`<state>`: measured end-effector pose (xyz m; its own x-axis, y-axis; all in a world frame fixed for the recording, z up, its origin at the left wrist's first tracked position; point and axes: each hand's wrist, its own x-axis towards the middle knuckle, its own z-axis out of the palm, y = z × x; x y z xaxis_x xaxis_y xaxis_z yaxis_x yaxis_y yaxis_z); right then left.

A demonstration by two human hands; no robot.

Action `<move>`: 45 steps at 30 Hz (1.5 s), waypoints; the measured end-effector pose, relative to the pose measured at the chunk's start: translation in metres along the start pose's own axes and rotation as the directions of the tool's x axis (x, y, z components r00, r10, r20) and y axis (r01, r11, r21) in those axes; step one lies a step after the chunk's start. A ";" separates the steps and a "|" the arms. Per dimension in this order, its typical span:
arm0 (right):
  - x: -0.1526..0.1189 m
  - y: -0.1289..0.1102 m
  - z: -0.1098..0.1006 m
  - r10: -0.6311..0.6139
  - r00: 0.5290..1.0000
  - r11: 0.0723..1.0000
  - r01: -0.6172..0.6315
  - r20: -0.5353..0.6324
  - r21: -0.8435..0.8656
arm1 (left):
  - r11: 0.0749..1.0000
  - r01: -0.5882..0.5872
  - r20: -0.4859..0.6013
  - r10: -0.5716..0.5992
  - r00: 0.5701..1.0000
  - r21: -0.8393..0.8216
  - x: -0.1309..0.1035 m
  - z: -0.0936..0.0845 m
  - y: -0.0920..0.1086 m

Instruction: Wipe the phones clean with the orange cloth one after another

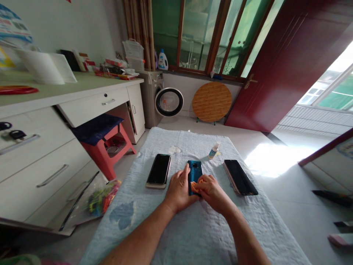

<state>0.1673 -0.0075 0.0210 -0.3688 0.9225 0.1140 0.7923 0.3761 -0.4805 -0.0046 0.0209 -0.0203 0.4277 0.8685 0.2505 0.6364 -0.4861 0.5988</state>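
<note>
A blue smartphone (195,170) lies back side up at the middle of the cloth-covered table, its camera patch toward the far end. My left hand (179,187) grips its left edge and near end, fingers closed along the side. In my right hand (213,191) an orange cloth (195,186) is pinched, pressed on the lower part of the phone's back. Left of my hands lies a phone with a dark screen (159,169). On the right is another dark-screened phone (240,177) with a pinkish edge. A small spray bottle (213,151) stands upright beyond my right hand.
A pale blue quilted cloth (171,243) covers the table. To the left are a red stool (116,151), a white desk (91,99) and a plastic bag (91,202) on the floor. Beyond stand a washing machine with its door (169,102) swung open and a round wooden tabletop (211,102).
</note>
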 end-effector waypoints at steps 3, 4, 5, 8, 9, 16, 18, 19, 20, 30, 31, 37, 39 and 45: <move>0.006 0.013 0.005 0.073 0.990 0.997 -0.077 -0.119 -0.026 | 1.000 -0.003 0.003 0.003 1.000 0.010 0.000 0.000 0.000; 0.009 0.017 0.008 0.103 0.981 0.993 -0.111 -0.163 -0.041 | 1.000 -0.004 0.003 0.004 1.000 0.011 0.000 0.000 0.000; 0.012 0.019 0.011 0.131 0.970 0.988 -0.145 -0.204 -0.058 | 1.000 -0.004 0.004 0.004 1.000 0.012 0.000 0.000 0.000; 0.020 0.021 0.019 0.195 0.937 0.965 -0.235 -0.290 -0.113 | 1.000 -0.001 0.007 0.001 1.000 0.014 0.000 0.001 0.000; 0.021 0.019 0.021 0.206 0.932 0.959 -0.253 -0.299 -0.127 | 1.000 0.001 0.006 -0.001 1.000 0.014 0.000 0.001 0.000; 0.016 0.005 0.016 0.100 0.982 0.989 -0.115 -0.159 -0.089 | 1.000 0.001 0.008 -0.001 1.000 -0.002 0.000 0.000 0.000; 0.013 0.004 0.015 0.037 0.991 0.998 -0.044 -0.126 -0.055 | 1.000 -0.001 0.002 0.001 1.000 -0.011 0.000 0.000 0.000; 0.012 0.005 0.016 0.019 0.992 0.999 -0.025 -0.123 -0.044 | 1.000 -0.003 -0.003 0.003 1.000 -0.013 0.000 0.000 0.000; 0.012 0.007 0.016 0.015 0.991 0.999 -0.020 -0.132 -0.040 | 1.000 -0.004 -0.006 0.003 1.000 -0.013 0.000 0.000 0.000; 0.024 0.037 0.033 0.238 0.890 0.935 -0.318 -0.388 -0.158 | 1.000 0.009 0.001 -0.009 1.000 -0.003 0.000 0.002 0.000; 0.023 0.036 0.032 0.235 0.891 0.936 -0.315 -0.388 -0.158 | 1.000 0.007 -0.003 -0.007 1.000 -0.003 0.000 0.003 0.000; 0.009 0.023 0.011 0.211 0.948 0.967 -0.239 -0.237 -0.094 | 1.000 0.008 0.000 -0.008 1.000 -0.009 -0.001 0.004 -0.003; 0.001 0.017 0.002 0.205 0.962 0.973 -0.220 -0.178 -0.069 | 1.000 0.009 -0.004 -0.009 1.000 -0.011 -0.001 0.005 -0.004; -0.016 0.007 -0.014 0.162 0.986 0.986 -0.160 -0.037 0.049 | 1.000 0.017 -0.005 -0.017 1.000 -0.011 -0.001 0.004 -0.003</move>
<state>0.1853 -0.0183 0.0275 -0.2175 0.9737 0.0673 0.8164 0.2193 -0.5342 -0.0043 0.0210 -0.0250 0.4133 0.8772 0.2442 0.6367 -0.4702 0.6112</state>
